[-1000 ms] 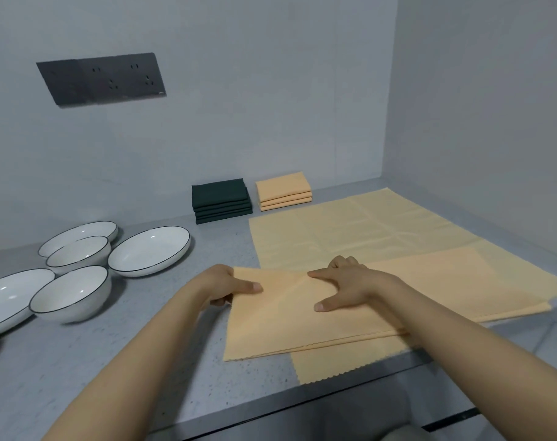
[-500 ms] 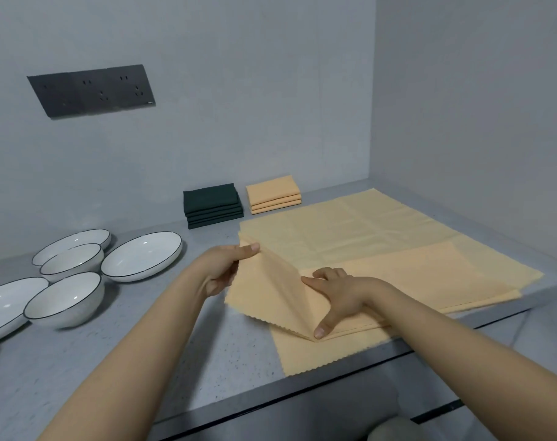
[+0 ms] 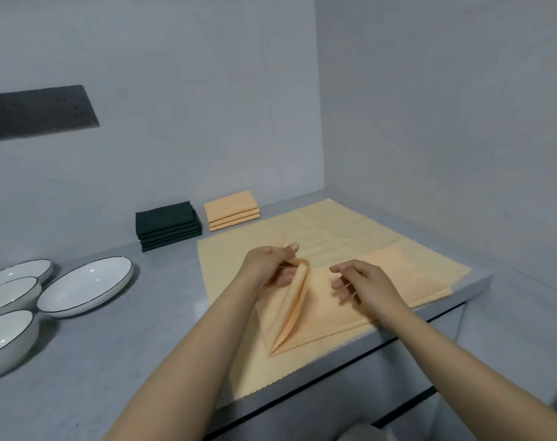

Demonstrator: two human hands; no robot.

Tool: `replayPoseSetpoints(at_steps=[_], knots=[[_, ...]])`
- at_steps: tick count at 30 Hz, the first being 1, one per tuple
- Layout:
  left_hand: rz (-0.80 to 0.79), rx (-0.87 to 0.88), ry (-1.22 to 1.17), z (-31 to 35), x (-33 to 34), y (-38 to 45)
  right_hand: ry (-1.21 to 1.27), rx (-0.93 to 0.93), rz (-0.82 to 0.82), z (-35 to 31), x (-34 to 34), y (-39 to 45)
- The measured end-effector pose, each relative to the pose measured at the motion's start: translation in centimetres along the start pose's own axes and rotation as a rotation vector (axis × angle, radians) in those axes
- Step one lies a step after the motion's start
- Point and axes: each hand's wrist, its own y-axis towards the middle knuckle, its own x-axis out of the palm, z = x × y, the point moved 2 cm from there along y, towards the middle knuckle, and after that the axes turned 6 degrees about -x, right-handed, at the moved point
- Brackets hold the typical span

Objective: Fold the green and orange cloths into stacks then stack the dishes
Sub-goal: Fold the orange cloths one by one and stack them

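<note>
Left hand (image 3: pixel 267 265) pinches raised flap of orange cloth (image 3: pixel 290 300), flap standing between both hands. Right hand (image 3: pixel 360 284) hovers just right of it, fingers loosely spread, holding nothing. Cloth on desk (image 3: pixel 111 361).

A bare kitchen-like corner: a grey counter (image 3: pixel 111 361) meets plain grey walls. On the wall above the counter sits a dark socket panel (image 3: pixel 38 113); white bowls (image 3: pixel 86 284) stand at the counter's left, folded cloths (image 3: pixel 167 226) at its back.
</note>
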Motion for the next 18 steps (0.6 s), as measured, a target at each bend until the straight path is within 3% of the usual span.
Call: replayPoseSetpoints(at_steps=[6,12,15,18], knots=[[0.056,-0.061,0.181,-2.3,5.0,2.1,-0.201,0.047,0.002,1.0,-2.3,-1.1],[0.085,-0.082,0.255,-3.4,5.8,2.4,-0.358,0.018,-0.064,1.2,-2.1,-1.1],[0.221,0.134,0.307,-3.7,5.1,2.6,-0.458,-0.007,-0.095,1.9,-1.9,-1.0],[0.327,0.414,0.655,-4.1,3.7,2.4,-0.488,-0.041,-0.097,2.1,-1.9,-1.1]])
